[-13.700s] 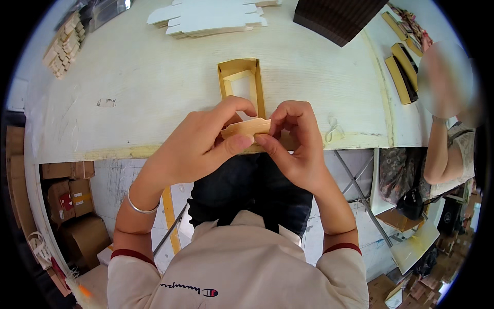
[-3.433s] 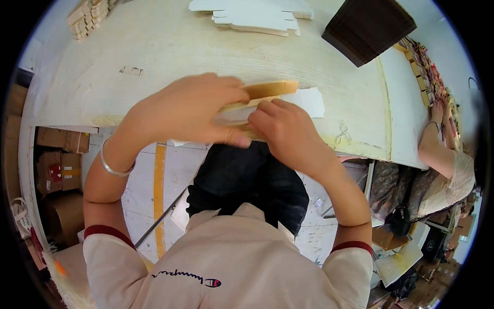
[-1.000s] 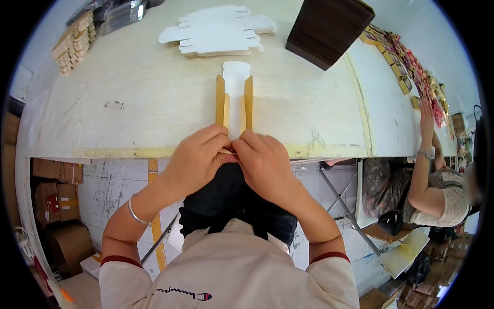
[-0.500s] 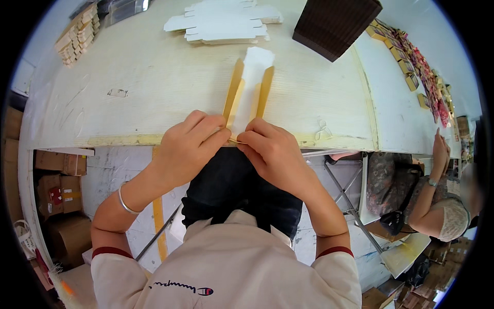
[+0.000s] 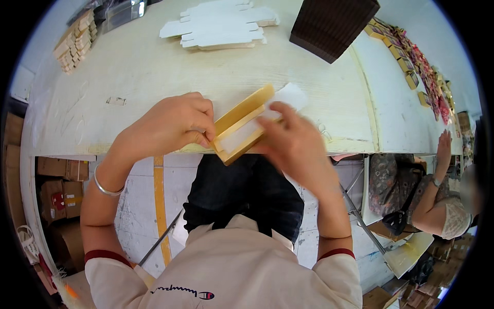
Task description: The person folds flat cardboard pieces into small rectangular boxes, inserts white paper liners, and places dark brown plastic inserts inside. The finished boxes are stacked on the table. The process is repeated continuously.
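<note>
Head view: left hand [image 5: 172,123] pinching near end of narrow tan box [image 5: 242,123], held tilted over front edge of pale table [image 5: 154,67]. Right hand [image 5: 293,141] gripping box's right side, fingers blurred. White card blanks [image 5: 218,26] well apart.

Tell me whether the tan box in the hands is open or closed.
Open. The tan box shows its pale inside between raised side walls, a white flap sticking out past its far end.

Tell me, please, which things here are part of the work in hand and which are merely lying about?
In hand:
left hand and right hand on the tan open box
white insert in that box

Lying about:
white flat blanks
dark ribbed block
small stacked pieces
row of small boxes
</note>
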